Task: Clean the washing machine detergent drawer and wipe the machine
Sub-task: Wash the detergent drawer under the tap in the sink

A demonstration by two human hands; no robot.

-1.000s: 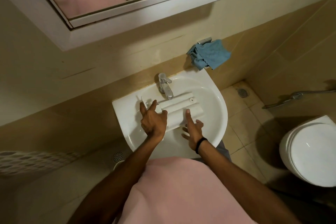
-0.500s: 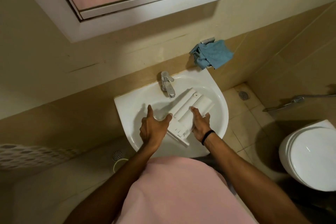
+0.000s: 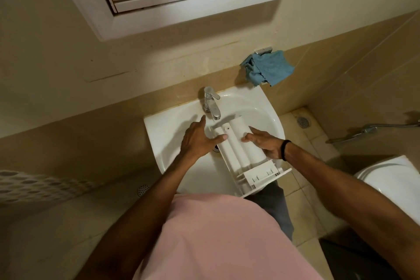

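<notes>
Both L hand, R hand fingers straight on drawer | white sink | beige tile wall, blue cloth

The person wears a pink shirt, grey trousers and a black wristband

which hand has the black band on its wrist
The right hand: a black band rings its wrist; the left hand, nearer the tap, has a bare wrist.

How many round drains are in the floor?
2. The right drain lies beside the sink, near the wall; the left drain lies on its other side. Others may be hidden.
</notes>
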